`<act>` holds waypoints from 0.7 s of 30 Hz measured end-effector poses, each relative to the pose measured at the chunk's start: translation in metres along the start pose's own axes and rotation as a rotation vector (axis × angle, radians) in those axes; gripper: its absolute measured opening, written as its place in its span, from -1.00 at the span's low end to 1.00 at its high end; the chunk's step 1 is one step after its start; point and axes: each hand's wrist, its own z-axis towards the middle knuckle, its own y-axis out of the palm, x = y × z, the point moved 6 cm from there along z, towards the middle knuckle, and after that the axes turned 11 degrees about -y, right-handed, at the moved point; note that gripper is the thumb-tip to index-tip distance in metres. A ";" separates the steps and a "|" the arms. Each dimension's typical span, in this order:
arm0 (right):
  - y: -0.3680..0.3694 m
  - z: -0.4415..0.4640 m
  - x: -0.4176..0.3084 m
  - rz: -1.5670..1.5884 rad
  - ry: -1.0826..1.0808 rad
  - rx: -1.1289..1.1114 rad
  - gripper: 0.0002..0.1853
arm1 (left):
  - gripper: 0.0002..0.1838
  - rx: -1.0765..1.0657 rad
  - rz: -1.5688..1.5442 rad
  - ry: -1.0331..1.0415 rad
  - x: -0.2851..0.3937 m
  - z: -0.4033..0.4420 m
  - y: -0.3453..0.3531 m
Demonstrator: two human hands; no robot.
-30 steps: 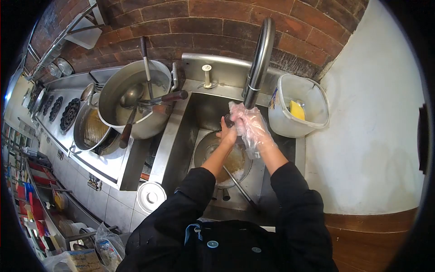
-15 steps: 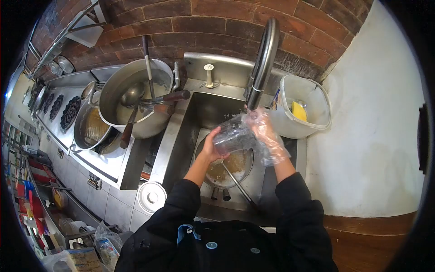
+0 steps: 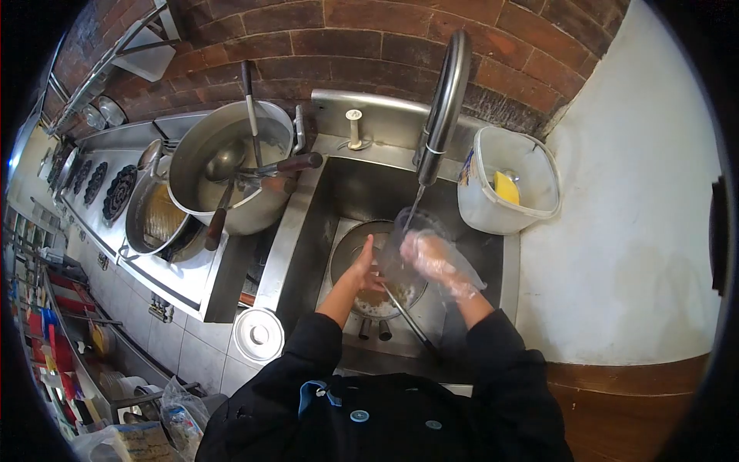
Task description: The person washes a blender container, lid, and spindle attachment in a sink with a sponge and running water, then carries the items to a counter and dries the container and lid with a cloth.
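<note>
Water runs from the faucet (image 3: 446, 100) onto a clear plastic container (image 3: 396, 250) above the sink (image 3: 292, 269). My left hand (image 3: 365, 268) is at the container's left side, thumb up and fingers spread against it. My right hand (image 3: 431, 258), in a clear plastic glove, is at the container's opening, its fingers curled and blurred; whether they grip anything is hidden. Beneath both hands a round pan (image 3: 339, 254) with cloudy brownish water lies in the sink, a long-handled utensil (image 3: 412, 319) leaning across it.
A large pot (image 3: 181, 181) with ladles stands left of the sink, beside a smaller pan (image 3: 138, 223) on the stove. A white tub (image 3: 481, 192) with a yellow sponge (image 3: 506, 187) stands at the right. A round white lid (image 3: 258, 336) is at the sink's left front.
The container has tilted and moved lower, with its opening now toward the faucet. My right hand has moved down to it. Running water now shows below the spout.
</note>
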 end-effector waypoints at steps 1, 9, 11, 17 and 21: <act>0.016 -0.009 0.022 0.319 -0.034 0.014 -0.91 | 0.00 0.002 -0.003 0.002 -0.002 0.004 -0.007; -0.003 -0.012 -0.017 -0.695 -0.091 0.030 -0.92 | -0.31 0.211 -0.139 0.136 -0.011 0.035 -0.065; -0.004 -0.008 -0.011 -0.305 -0.031 0.042 -0.95 | -0.39 0.192 -0.141 0.128 -0.014 0.032 -0.061; -0.007 0.005 -0.033 -0.751 0.116 -0.101 -0.88 | -0.50 0.229 -0.204 0.210 -0.012 0.040 -0.069; 0.016 0.002 0.024 0.090 -0.017 0.115 -0.89 | -0.50 0.250 -0.236 0.224 -0.015 0.037 -0.066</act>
